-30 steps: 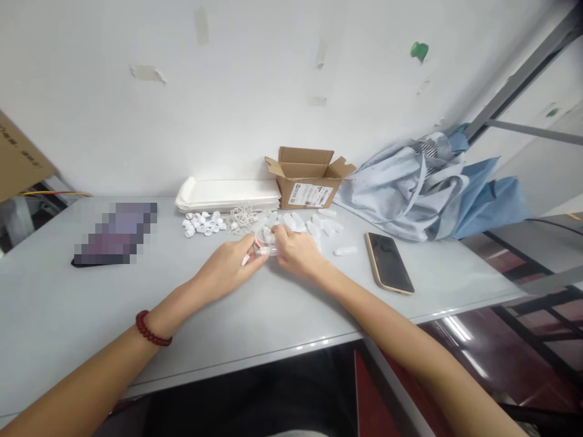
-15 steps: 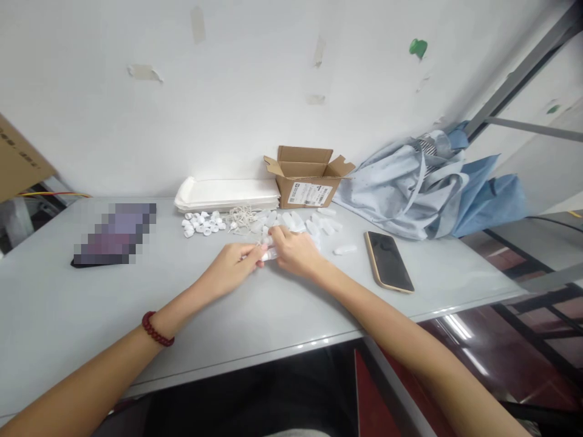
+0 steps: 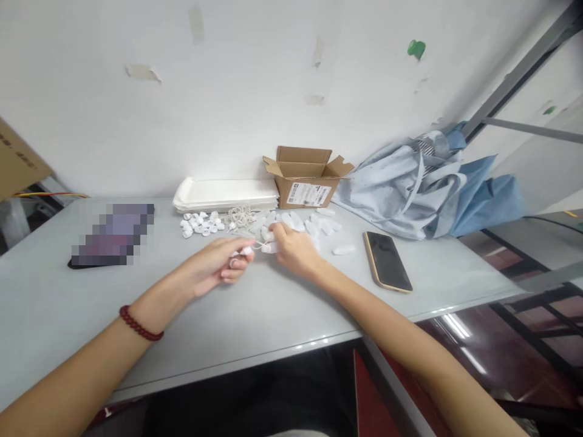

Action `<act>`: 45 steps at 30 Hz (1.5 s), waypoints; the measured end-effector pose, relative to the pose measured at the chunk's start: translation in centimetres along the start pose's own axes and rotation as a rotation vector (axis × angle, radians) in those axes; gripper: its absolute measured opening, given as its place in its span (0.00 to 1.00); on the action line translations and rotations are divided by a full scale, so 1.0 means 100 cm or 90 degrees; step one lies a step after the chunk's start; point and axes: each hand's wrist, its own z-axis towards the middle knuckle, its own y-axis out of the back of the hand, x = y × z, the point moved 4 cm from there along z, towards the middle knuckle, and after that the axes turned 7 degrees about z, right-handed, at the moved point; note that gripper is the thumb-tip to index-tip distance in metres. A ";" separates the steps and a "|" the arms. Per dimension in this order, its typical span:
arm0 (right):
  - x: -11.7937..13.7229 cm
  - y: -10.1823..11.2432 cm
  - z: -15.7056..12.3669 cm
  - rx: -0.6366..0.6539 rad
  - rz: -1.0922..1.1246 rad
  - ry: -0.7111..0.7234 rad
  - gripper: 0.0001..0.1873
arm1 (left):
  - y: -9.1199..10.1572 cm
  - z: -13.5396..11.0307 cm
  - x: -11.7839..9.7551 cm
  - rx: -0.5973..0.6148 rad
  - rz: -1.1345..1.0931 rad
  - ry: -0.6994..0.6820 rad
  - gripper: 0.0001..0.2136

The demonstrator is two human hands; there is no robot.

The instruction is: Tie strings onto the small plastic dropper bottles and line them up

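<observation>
Between the fingertips of my left hand (image 3: 216, 267) is a small white cap (image 3: 246, 250). A thin white cord (image 3: 259, 244) runs from it toward my right hand (image 3: 295, 250). My right hand is closed around a small translucent plastic bottle (image 3: 269, 247), mostly covered by the fingers. Right behind the hands lie more translucent bottles (image 3: 326, 226), loose in a pile. Left of them is a tangle of white cords (image 3: 243, 216), and farther left a heap of white caps (image 3: 203, 224).
An open cardboard box (image 3: 298, 191) and a stack of white sheets or envelopes (image 3: 228, 190) stand against the wall. A phone (image 3: 388, 261) lies to the right, a blurred-out dark device (image 3: 113, 233) to the left. A light-blue cloth bag (image 3: 401, 188) rests at the back right.
My left hand has drawn away to the left with the white cap, so the cord now spans the gap. My right hand has stayed nearly in place.
</observation>
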 end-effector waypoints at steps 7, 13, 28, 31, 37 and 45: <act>-0.017 0.001 0.004 -0.038 0.085 -0.054 0.22 | 0.081 -0.002 -0.024 -0.259 -0.112 -0.044 0.01; -0.011 -0.002 0.003 -0.034 0.106 -0.032 0.21 | 0.113 0.001 -0.022 -0.424 -0.063 -0.104 0.04; -0.007 -0.004 0.002 -0.030 0.131 -0.010 0.20 | 0.121 0.011 -0.022 -0.455 0.041 -0.170 0.06; -0.007 -0.004 0.001 -0.036 0.150 -0.007 0.21 | 0.122 0.008 -0.026 -0.470 0.017 -0.213 0.04; -0.005 -0.004 0.000 -0.042 0.179 -0.002 0.21 | 0.118 0.002 -0.033 -0.442 0.000 -0.276 0.03; -0.002 -0.005 -0.001 -0.042 0.192 0.014 0.21 | 0.118 0.013 -0.033 -0.340 0.021 -0.313 0.07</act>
